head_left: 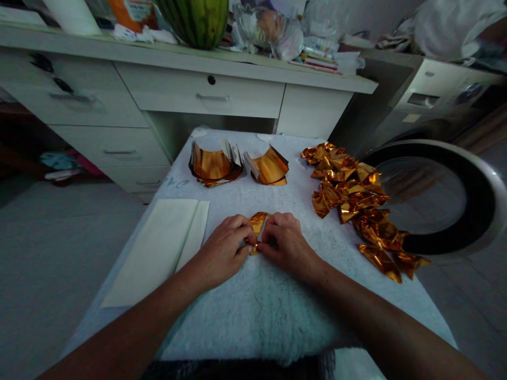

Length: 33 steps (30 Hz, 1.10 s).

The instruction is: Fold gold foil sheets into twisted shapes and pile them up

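At the middle of the cloth-covered table, a small sheet of gold foil paper (259, 221) is pinched between both hands. My left hand (227, 245) is closed on its left side, fingertips curled over the edge. My right hand (287, 240) grips the right side, thumb and fingers close to the left ones. Part of the sheet is hidden under the fingers. Beyond the hands stand two curved stacks of gold foil sheets, a larger stack (213, 164) and a smaller stack (269, 166). Folded gold foil pieces (356, 195) lie heaped on the right.
White paper sheets (156, 243) lie at the table's left. A pale cloth covers the table (253, 311). Behind it is a white desk (174, 100) carrying a watermelon (194, 21) and plastic bags. A washing machine's open round door (435, 195) is close to the right edge.
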### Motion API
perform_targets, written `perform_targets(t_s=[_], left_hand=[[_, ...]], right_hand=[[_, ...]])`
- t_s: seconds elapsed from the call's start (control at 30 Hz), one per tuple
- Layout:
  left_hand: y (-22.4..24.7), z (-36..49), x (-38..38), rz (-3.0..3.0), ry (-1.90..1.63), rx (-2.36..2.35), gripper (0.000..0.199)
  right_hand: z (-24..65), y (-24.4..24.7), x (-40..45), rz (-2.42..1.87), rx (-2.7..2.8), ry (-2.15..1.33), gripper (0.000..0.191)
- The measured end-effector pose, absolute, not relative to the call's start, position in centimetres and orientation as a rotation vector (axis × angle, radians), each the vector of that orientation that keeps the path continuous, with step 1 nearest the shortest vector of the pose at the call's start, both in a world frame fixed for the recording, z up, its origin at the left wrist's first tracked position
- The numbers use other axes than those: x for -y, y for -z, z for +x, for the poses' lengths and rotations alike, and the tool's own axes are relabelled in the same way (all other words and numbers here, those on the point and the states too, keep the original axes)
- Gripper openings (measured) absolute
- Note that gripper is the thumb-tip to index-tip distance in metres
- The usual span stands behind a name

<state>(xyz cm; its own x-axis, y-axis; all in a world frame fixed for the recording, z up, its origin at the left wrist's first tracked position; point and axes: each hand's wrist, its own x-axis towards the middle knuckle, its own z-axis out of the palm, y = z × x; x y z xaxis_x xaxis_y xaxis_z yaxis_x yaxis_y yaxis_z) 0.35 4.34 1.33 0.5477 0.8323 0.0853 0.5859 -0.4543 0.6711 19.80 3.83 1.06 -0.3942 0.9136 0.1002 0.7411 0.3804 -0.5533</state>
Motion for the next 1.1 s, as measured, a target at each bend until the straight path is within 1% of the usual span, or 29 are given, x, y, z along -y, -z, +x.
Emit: perform_targets(t_s=[0.07, 0.23, 0.37, 1.1], left_hand=[[-1.34, 0.31, -4.34, 2.200, -0.538, -1.128, 0.016], [-1.35, 0.42, -4.32, 2.193, -0.527, -1.152, 0.008], [-1.35, 0.54, -4.31, 2.193, -0.531, -1.161, 0.007], [-1.29, 0.43, -4.55, 2.186, -0.521, -1.132, 0.013]], right_hand=[[19.82, -0.97, -3.84, -1.430, 2.257, -0.601, 0.010], [19.82, -0.70, -3.85, -1.425, 2.241, -0.585, 0.008], [19.74, -0.74, -3.82, -1.434, 2.238, -0.585, 0.009], [19.68, -0.67, -3.82, -1.475, 2.238, -0.566, 0.012]])
